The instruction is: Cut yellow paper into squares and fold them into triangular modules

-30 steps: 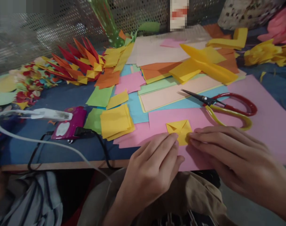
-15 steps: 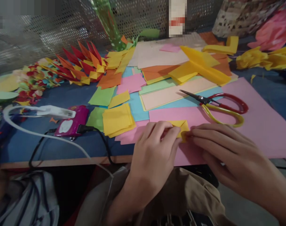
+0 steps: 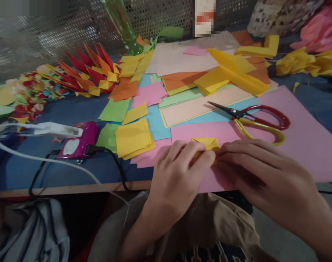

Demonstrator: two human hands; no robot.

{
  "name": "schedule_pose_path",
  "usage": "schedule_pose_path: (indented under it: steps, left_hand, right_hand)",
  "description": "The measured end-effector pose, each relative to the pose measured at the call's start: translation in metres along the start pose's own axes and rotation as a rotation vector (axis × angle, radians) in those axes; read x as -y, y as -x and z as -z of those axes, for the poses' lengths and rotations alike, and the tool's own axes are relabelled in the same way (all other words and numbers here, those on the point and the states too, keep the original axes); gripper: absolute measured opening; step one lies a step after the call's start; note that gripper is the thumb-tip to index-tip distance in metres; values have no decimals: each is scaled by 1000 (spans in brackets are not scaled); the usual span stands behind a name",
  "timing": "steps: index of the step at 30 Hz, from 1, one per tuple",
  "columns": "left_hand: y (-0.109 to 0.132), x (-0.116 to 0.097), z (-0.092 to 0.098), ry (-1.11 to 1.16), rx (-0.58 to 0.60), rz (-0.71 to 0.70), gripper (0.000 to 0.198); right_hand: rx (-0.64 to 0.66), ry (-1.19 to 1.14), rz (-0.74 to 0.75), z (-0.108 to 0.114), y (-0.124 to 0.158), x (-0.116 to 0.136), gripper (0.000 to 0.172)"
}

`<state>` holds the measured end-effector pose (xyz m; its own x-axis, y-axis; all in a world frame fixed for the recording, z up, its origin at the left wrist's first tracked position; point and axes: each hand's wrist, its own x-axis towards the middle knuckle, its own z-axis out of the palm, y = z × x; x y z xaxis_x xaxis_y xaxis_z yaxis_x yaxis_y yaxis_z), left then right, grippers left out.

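Note:
A small folded yellow paper piece [image 3: 208,143] lies on a large pink sheet [image 3: 299,145] near the table's front edge. My left hand [image 3: 179,174] has its fingers curled over the piece's left side, pressing it down. From the right, my right hand [image 3: 261,171] pinches the piece's right corner with its fingertips close together. Most of the piece is hidden under my fingers. Red and yellow handled scissors [image 3: 253,118] lie just beyond my right hand on the pink sheet.
A stack of yellow paper squares [image 3: 133,138] sits left of my hands. A magenta device [image 3: 78,143] with a black cable and a white tool [image 3: 54,129] lie at the left. Folded red, orange and yellow pieces [image 3: 89,72] and loose coloured sheets [image 3: 182,62] cover the back.
My left hand has slid forward over the yellow piece, covering most of it. My right hand stayed pinched at its right corner. The piece looks folded smaller than a second ago.

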<state>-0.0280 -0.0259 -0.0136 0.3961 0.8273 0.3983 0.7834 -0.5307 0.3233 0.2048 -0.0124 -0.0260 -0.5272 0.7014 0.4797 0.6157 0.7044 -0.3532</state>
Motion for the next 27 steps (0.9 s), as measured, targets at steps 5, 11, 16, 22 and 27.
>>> schedule_pose_path:
  steps: [5,11,16,22,27]
  left_hand:
    - [0,4,2,-19,3,-70,15]
    - [6,7,9,-55,-32,-161,11]
    - [10,11,14,-17,-14,-223,18]
    - [9,13,14,-56,-10,-273,18]
    - [11,12,11,-55,1,-300,23]
  right_hand:
    - [1,-17,-18,-1,1,3,24]
    - [71,38,102,0,8,-3,34]
    - [82,73,165,3,9,-5,28]
    - [73,100,191,3,11,-7,26]
    - [74,111,207,3,12,-5,24]
